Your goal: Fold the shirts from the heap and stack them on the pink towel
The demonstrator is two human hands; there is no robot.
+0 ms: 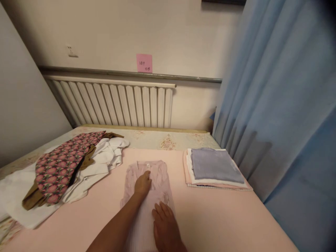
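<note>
A pale lilac blouse (159,175) lies lengthwise on the pink sheet, its sides tucked in and its collar pointing toward the wall. My left hand (143,183) is on the blouse just below the neckline, fingers bent and closed together on the fabric; the fingertips are partly hidden. Lower down, my right hand (165,220) rests palm down on the blouse's right side with its fingers stretched out. The lower end of the blouse runs out of the picture between my arms.
Folded clothes (216,166) are stacked at the right, a grey-blue one on top. On the left lies a loose heap with a floral garment (61,164) and white garments (109,150). Behind the bed is a radiator (118,103); a blue curtain (252,115) hangs along the right side.
</note>
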